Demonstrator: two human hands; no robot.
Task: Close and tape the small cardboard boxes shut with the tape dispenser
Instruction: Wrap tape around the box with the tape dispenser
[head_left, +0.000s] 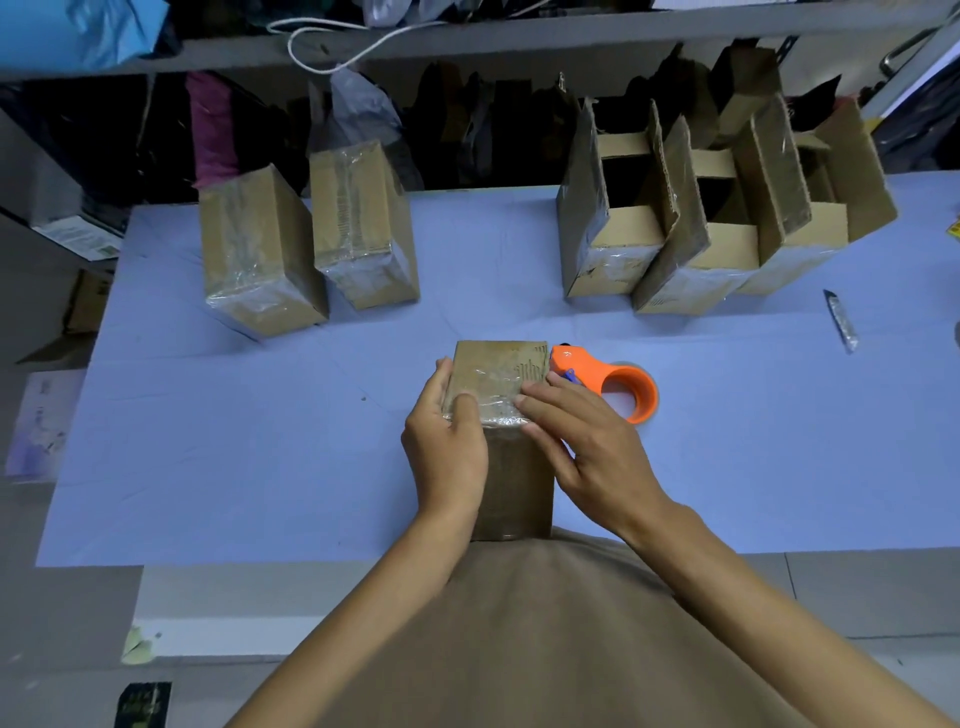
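Observation:
A small cardboard box (501, 371) stands upright at the table's near edge, its top closed and covered with clear tape. My left hand (447, 441) grips the box's left side, thumb lying on the taped top. My right hand (582, 441) rests with straight fingers on the top's near right corner, pressing the tape down. The orange tape dispenser (613, 382) lies on the table just right of the box, apart from both hands.
Two taped boxes (260, 260) (358, 223) stand at the back left. Three open boxes (613, 208) (691, 228) (789, 197) with raised flaps stand at the back right. A utility knife (841, 322) lies at the right. The table (260, 441) has a blue cover.

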